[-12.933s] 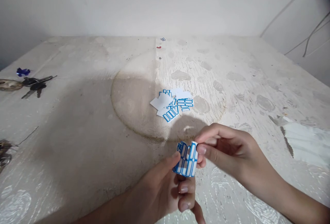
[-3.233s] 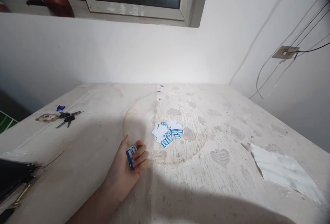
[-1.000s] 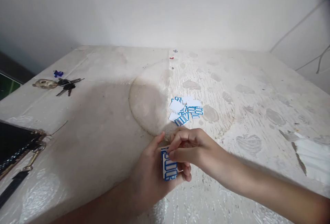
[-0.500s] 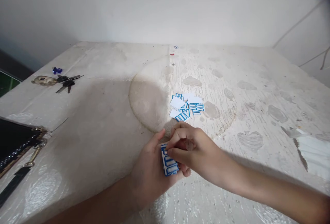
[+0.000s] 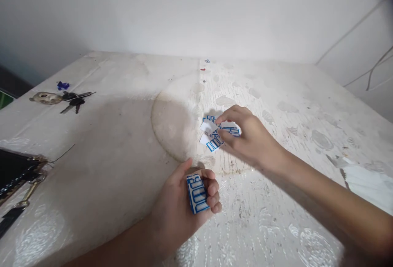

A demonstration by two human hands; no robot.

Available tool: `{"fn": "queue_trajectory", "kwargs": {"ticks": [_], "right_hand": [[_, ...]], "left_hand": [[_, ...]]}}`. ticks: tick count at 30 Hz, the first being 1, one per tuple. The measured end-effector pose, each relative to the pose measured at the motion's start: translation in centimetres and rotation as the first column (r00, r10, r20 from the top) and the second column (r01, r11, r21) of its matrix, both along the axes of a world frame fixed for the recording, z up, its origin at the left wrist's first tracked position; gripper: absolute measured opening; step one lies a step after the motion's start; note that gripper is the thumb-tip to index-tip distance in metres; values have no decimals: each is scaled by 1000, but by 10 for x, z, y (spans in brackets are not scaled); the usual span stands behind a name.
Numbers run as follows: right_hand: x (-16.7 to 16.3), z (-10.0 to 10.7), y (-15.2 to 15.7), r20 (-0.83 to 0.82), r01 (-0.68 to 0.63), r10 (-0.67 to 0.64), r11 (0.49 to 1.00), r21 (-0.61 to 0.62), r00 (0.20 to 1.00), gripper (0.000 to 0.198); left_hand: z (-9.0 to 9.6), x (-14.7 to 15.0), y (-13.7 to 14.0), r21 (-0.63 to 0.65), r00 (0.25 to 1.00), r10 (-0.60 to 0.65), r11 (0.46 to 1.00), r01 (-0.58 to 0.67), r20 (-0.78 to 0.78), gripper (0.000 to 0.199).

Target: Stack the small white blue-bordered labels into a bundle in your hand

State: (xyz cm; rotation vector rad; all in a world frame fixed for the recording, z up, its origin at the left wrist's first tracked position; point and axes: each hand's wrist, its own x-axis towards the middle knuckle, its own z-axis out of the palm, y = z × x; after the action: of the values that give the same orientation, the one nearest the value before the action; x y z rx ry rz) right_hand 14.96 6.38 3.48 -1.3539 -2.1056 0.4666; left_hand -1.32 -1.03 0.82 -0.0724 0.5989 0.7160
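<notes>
One hand, the left hand, lies palm up with its fingers curled in and its thumb standing away from them; it has hold of a stack of labels with blue borders, the fingers lapping over one side of the stack. The right hand reaches farther out, palm down, its thumb and forefinger slightly parted at the pile of labels. Blur there hides whether a label sits between those fingertips, so I cannot tell.

The pile lies in the middle part of the surface, inside a ring-shaped stain. Some of its labels show blue outlines, others plain white faces, and they overlap at various angles.

Beyond it, close to the far edge of the surface, are a red scrap and a small blue-lined piece. Beside the left edge lie keys with a pale fob and a purple scrap; nearer on that side is a black case. Toward the right edge rests a torn white sheet.
</notes>
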Motion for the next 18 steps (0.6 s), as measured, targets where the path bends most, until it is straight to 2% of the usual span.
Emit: {"fn": "queue_trajectory", "kwargs": {"ticks": [4, 8, 14, 18], "right_hand": [[-6, -10, 23, 313, -72, 57, 997, 37, 948, 19], [-17, -10, 32, 577, -148, 83, 987, 67, 812, 20], [-24, -3, 35, 676, -228, 121, 971, 71, 727, 24], [-24, -2, 32, 706, -261, 127, 962, 84, 697, 25]], "left_hand": [[0, 0, 1, -4, 1000, 12, 1000, -12, 5, 48], [-1, 1, 1, -17, 1000, 14, 1000, -14, -3, 49], [-3, 1, 2, -16, 1000, 16, 1000, -16, 7, 49], [-1, 1, 1, -10, 1000, 18, 1000, -18, 10, 50]]}}
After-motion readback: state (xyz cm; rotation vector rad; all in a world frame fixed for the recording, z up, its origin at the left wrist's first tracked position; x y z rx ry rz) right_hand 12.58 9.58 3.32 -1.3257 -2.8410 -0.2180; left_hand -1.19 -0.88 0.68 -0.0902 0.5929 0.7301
